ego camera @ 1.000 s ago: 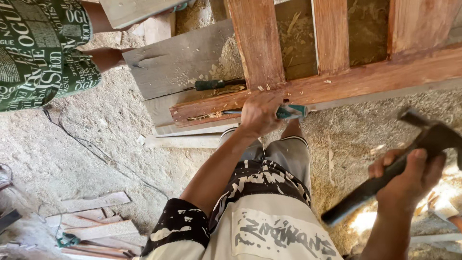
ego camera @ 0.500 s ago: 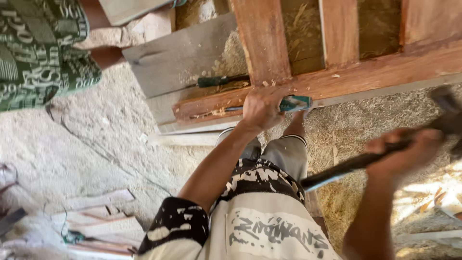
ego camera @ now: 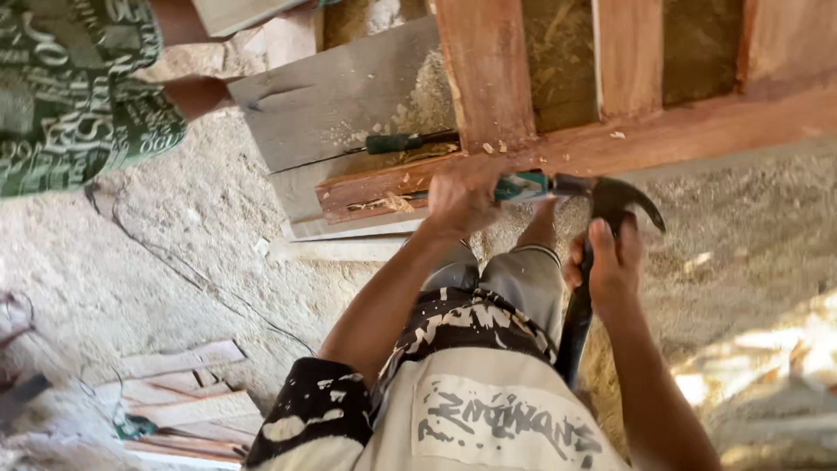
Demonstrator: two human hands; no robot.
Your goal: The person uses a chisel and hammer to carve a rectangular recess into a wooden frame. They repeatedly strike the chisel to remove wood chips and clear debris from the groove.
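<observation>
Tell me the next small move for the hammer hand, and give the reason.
Probably lift the hammer a short way back for another blow, keeping the chisel steady. The right hand has the hammer head against the butt of the teal-handled chisel, which the left hand holds along the reddish wooden rail; splinters show at the notch, so the cut looks unfinished.

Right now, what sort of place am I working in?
Probably an outdoor woodworking spot: a reddish wooden frame lies over bare sandy ground, sawdust covers a grey board, and offcuts lie nearby.
</observation>
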